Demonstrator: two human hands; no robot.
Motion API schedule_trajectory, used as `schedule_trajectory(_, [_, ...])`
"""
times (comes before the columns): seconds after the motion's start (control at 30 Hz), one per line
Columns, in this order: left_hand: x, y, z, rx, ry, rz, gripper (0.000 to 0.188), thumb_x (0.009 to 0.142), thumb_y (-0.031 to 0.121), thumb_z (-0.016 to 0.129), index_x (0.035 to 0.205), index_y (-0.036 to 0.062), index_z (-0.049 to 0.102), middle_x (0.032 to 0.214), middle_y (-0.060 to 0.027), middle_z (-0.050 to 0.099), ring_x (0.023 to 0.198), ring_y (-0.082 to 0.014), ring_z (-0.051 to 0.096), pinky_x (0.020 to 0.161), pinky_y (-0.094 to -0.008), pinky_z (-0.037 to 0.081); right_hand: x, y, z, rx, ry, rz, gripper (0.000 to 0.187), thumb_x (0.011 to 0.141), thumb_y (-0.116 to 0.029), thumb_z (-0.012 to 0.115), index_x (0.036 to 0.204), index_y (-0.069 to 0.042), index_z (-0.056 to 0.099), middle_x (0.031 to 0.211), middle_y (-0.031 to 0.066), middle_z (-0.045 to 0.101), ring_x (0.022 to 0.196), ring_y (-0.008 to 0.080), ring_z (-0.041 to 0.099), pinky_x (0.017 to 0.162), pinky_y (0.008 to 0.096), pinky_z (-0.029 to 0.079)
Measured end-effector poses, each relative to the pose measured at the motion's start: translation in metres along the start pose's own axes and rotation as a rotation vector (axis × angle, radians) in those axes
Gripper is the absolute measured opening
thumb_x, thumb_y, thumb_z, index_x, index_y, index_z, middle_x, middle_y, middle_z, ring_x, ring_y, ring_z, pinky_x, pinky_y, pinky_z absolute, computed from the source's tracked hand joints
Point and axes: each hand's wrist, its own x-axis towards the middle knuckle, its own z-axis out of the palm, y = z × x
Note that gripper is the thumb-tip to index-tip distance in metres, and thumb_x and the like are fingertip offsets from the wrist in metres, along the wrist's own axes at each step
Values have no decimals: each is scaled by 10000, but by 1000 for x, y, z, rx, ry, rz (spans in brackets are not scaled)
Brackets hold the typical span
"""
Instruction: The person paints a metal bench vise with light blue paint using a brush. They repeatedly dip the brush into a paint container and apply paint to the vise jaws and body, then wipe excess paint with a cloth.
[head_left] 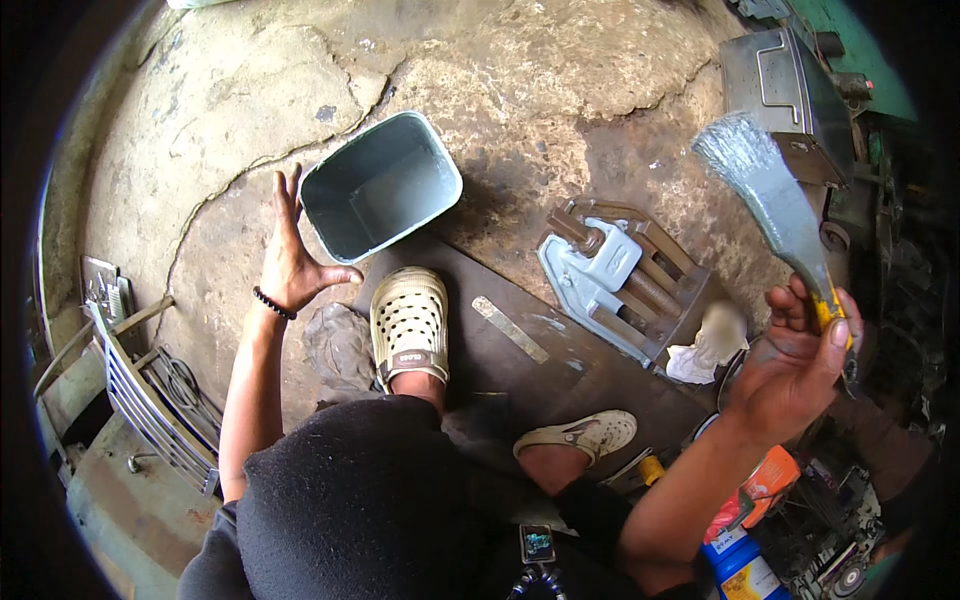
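My right hand (795, 375) is closed around the yellow handle of a paintbrush (755, 170), raised at the right. Grey paint coats its wide bristles, which point up and left. My left hand (290, 250), with a beaded bracelet at the wrist, is spread open beside the left corner of a grey rectangular tub (385, 195). Whether it touches the tub I cannot tell. The tub's open top faces me. Between my hands lies a metal vise (610, 265), partly coated light grey and partly brown, on a dark board (590, 385).
A crumpled white rag (708, 343) lies right of the vise, and a flat metal strip (510, 328) near my shoe (410, 325). A metal box (770, 85) stands far right. A slatted metal frame (150, 410) is at left, a blue container (740, 565) at lower right.
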Motion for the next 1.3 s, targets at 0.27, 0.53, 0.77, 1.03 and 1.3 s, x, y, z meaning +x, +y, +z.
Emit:
schedule_trajectory(0.27, [3,-2,15,-225,-77,-145,1508,518,246,970,1556,48,-106,1419,-238,489,1329,-329,483,1138,-437,360,2,-5,2,-166,-46,-9,334,1015,-223,489,1204,52,493,974,239,682,804,279,698,771,372,564])
schedule_trajectory(0.53, [17,0,22,-108,-35,-64,1435,528,314,934,1576,53,-11,1455,-239,441,1353,-353,447,1149,-439,343,-15,1,-10,-310,-47,9,329,969,-194,536,1192,42,488,1003,193,617,809,298,692,781,397,570])
schedule_trajectory(0.77, [27,7,24,-99,-33,-51,1378,531,299,922,1570,28,57,1421,-239,481,1332,-350,472,1147,-438,345,-43,2,-29,-427,-57,90,290,954,-131,546,1178,47,503,1038,187,599,820,285,681,794,407,573])
schedule_trajectory(1.03, [37,30,4,0,-39,56,1305,441,181,911,1541,33,225,1432,-252,469,1351,-377,450,1137,-410,373,-30,6,24,-340,-207,83,304,944,-119,549,1196,47,513,1013,187,646,797,261,685,810,371,536])
schedule_trajectory(1.3, [43,67,-21,192,-91,236,1329,420,226,902,1548,69,218,1456,-220,446,1348,-402,432,1120,-433,394,-23,51,147,-478,-864,-101,173,818,-42,735,964,3,653,883,135,711,812,221,716,734,337,545])
